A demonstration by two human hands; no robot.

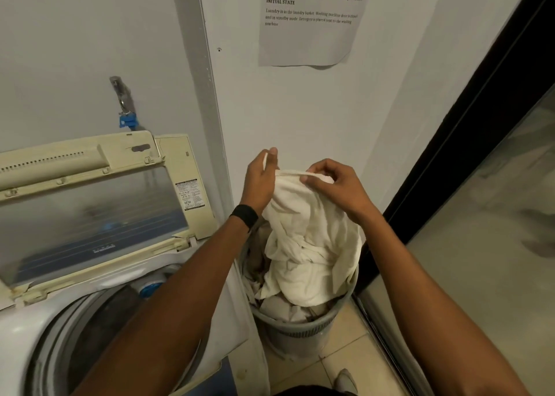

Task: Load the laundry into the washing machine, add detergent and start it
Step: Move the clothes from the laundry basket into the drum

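Left hand grip: the left hand (261,179) pinches the top hem of a white cloth (309,233) between thumb and fingertips. A short end of the hem stands up past the fingers.
Right hand grip: the right hand (336,185) grasps the same hem just beside the left, with its fingers curled over the edge.
Reason for hold: two pinches on one edge stretch the hem flat. In my judgement this lets the piece hang long and come away from the pile singly.
Cloth: its upper end is raised to the hands. Its lower folds are twisted and lie in the basket, draped over the right side of the rim.
Basket: a grey slotted basket (300,329) stands on the tiled floor, just beside the right flank of the washing machine (18,329). More pale pieces lie under the cloth. The close placing keeps the carry short.
Washing machine: a top-loader to the left. Its lid (90,209) is propped up towards the wall, so the drum (99,320) is open to receive. The inside is dark, and I cannot tell whether any laundry is in it.
Detergent: none identified in view.
Stage: loading appears to be at an early point, with the basket well filled.
Next move: the cloth needs lifting clear of the basket, then carrying left over the drum.
Risk: the trailing folds may drag other pieces out or catch on the rim.
Other items: there is a black band (244,215) on the left wrist, a printed notice (309,35) on the wall, and a tap with a blue fitting (127,120) above the lid.
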